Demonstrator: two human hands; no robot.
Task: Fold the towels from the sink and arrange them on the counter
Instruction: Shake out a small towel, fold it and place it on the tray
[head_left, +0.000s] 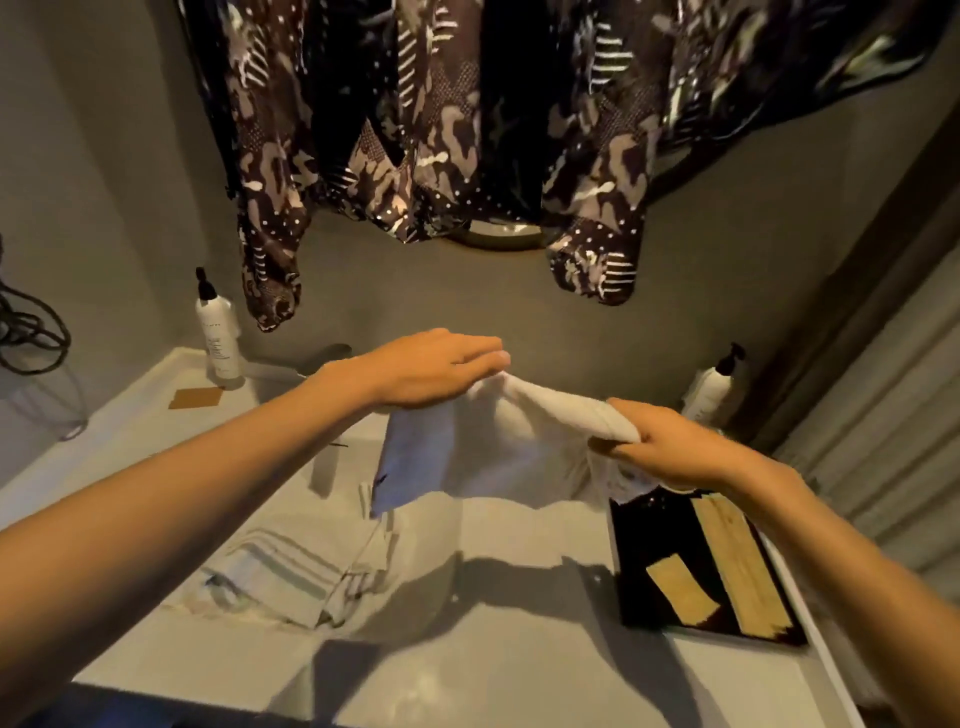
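Gripping white towel aloft: left hand palm-down, right hand pinching.

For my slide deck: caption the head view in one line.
Both hands, left hand and right hand, hold a white towel stretched above the sink, a striped towel lying inside.

Your two forearms are bare from the frame's edge to the wrist, with no sleeve showing on either. Your left hand and right hand are bare too, ungloved, with short nails. The left one's fingers are blurred at the tips.
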